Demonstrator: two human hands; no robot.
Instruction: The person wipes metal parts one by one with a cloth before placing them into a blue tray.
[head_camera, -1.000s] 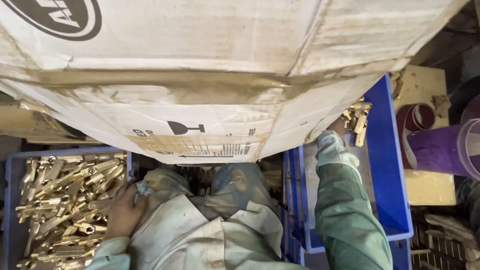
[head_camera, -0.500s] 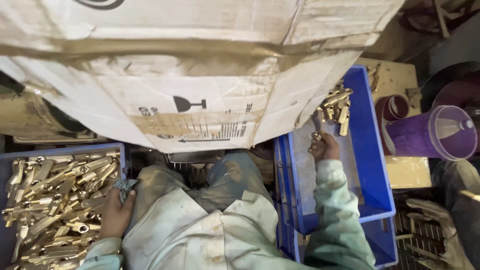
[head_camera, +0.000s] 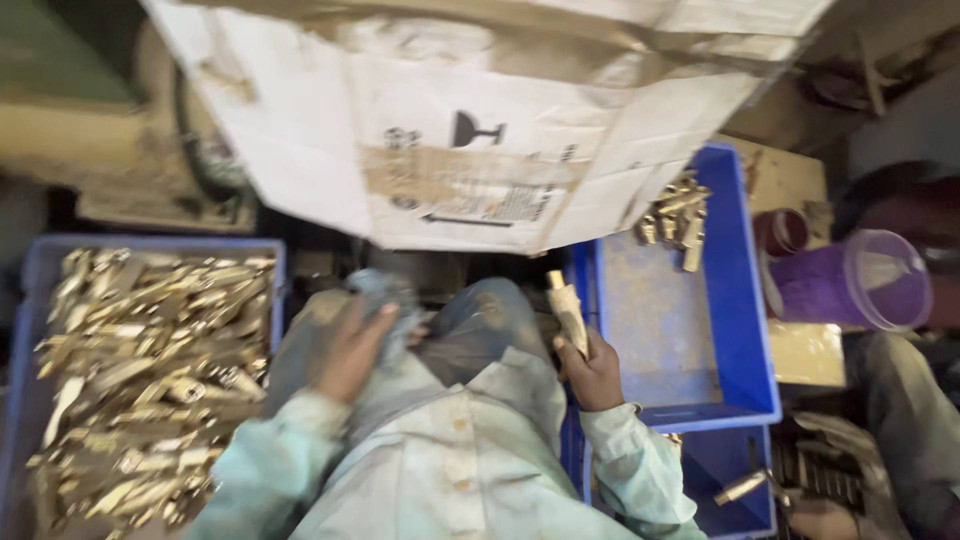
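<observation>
- Right hand (head_camera: 592, 368), centre frame: fingers wrapped round a slender, tapered brass fitting (head_camera: 568, 310), dull gold, tip pointing up.
- Left hand (head_camera: 352, 350), centre-left: loosely curled, resting on a crumpled grey cloth (head_camera: 385, 295).
- Blue plastic crate (head_camera: 735, 300), right: few brass pieces at its far end.

Small metal-parts workshop: blue crate (head_camera: 35, 300) of brass fittings (head_camera: 150, 370) at 9 o'clock, second blue crate (head_camera: 740, 300) at 3, worn cardboard box (head_camera: 480, 110) at 12.

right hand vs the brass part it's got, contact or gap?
Touching. The head view shows the right hand with fingers wrapped around the lower end of the brass part, which sticks up above the fist.
</observation>
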